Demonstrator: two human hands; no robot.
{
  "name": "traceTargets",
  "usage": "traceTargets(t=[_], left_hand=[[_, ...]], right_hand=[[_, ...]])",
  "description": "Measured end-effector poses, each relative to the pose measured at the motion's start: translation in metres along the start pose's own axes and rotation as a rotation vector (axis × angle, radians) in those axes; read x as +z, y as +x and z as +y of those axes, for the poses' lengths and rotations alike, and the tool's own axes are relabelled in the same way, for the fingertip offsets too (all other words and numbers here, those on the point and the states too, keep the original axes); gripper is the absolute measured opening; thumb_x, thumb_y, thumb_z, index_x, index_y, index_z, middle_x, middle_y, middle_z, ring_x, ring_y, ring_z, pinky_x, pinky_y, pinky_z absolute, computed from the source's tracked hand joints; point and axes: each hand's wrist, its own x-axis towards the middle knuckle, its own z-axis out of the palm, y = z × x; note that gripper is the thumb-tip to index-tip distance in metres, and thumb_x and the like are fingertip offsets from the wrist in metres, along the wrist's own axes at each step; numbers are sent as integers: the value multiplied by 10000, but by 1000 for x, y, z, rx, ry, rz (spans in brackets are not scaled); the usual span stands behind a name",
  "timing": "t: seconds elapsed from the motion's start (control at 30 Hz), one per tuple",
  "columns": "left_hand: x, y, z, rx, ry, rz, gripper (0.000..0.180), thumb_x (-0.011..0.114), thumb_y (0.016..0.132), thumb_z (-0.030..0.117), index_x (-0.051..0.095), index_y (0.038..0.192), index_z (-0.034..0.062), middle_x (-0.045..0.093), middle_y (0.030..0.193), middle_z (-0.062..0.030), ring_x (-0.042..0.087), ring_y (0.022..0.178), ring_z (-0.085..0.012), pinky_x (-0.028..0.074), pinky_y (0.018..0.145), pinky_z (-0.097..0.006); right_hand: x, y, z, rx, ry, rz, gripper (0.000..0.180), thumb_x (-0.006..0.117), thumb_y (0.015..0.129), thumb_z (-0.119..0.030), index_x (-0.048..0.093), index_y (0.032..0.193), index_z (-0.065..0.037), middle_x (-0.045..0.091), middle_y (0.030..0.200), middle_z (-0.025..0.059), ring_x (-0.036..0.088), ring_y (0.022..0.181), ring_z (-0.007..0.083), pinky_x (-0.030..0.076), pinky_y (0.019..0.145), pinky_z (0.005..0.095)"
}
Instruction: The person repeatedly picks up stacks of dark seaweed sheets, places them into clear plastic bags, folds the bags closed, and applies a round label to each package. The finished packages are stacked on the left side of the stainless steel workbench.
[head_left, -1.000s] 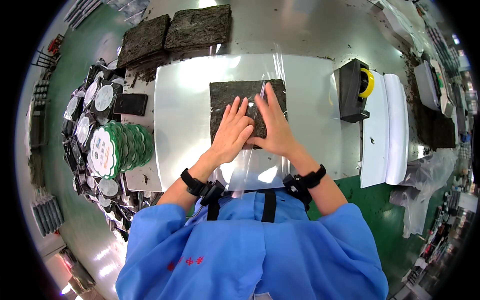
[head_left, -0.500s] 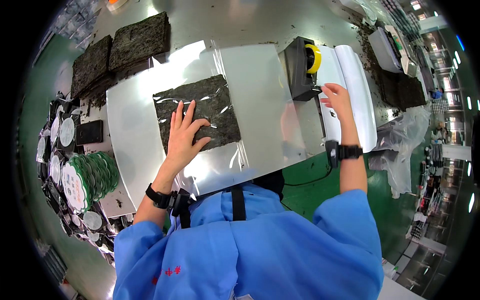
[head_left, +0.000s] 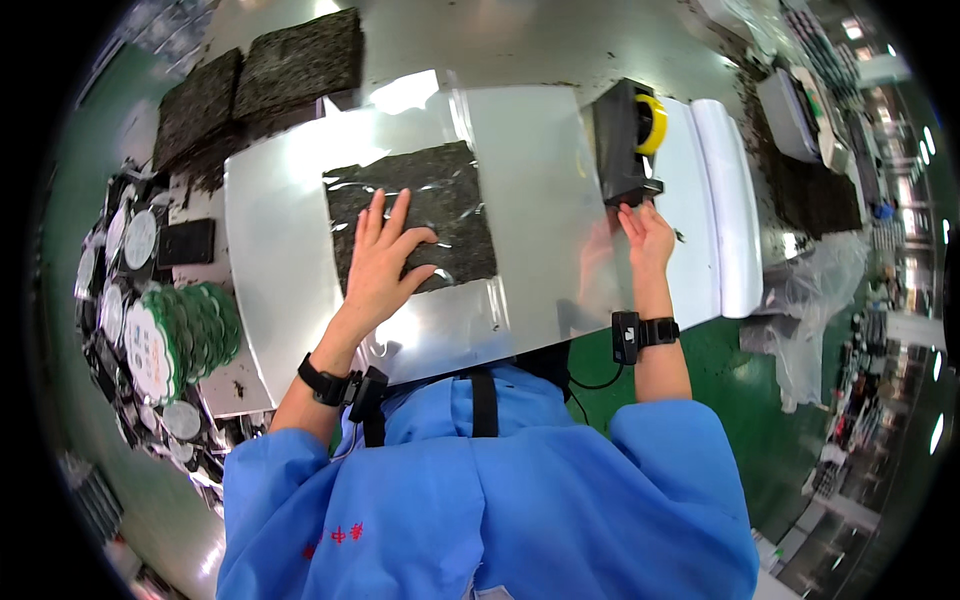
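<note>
A dark green-black square sheet, like pressed seaweed (head_left: 440, 180), lies under shiny clear plastic film (head_left: 497, 310) on a pale board (head_left: 540, 200). My left hand (head_left: 383, 250) rests on the covered sheet, fingers spread, pressing on its middle. To the right stands a black tape dispenser (head_left: 617, 135) with a yellow-cored roll of tape (head_left: 653, 125). My right hand (head_left: 648, 232) is at the near end of the dispenser, fingertips closed together just below its cutting edge. Whatever they pinch is too small to make out.
Stacks of dark pressed sheets (head_left: 300, 65) stand at the far left. A black phone (head_left: 187, 242) and scalloped green-and-white discs (head_left: 180, 340) lie on the left. A white roll (head_left: 728, 210), a pale tray (head_left: 787, 115) and crumpled clear plastic (head_left: 810, 300) are on the right.
My right hand has moved left and nearer, from beside the dispenser's cutting end to just below it. My left hand stays on the covered sheet. The whole view has shifted slightly.
</note>
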Motion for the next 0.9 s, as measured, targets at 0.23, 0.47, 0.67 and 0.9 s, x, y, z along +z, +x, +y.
traceTargets(t=[0.23,0.47,0.67,0.9], left_hand=[[1,-1,-1,0,-38,-1,328,757,776,186,609,1069,181,284,1570,-122,137,1465,-411,141,1181,-538],[-3,-1,1,9,-10,17,333,768,774,209,615,1067,173,326,1536,-153,168,1448,-432,168,1178,-533],[1,1,1,19,6,25,378,784,752,210,614,1087,170,336,1529,-149,181,1441,-441,183,1171,-549],[-14,0,9,21,124,-64,462,734,792,262,547,1187,112,381,1508,-102,223,1419,-460,219,1155,-553]], right_hand=[[-13,-18,31,-352,-309,-12,94,598,898,-18,627,879,70,646,1082,130,662,947,242,527,879,351],[175,-110,-9,-11,-971,-969,173,661,881,-137,638,815,21,677,698,95,651,597,144,530,572,271],[248,-110,9,-367,-1700,-1053,383,750,762,-362,635,612,-29,611,531,67,634,532,161,490,513,298],[196,-61,-7,-62,-1570,-1085,397,808,726,-365,685,807,4,675,703,98,671,661,195,515,615,344]])
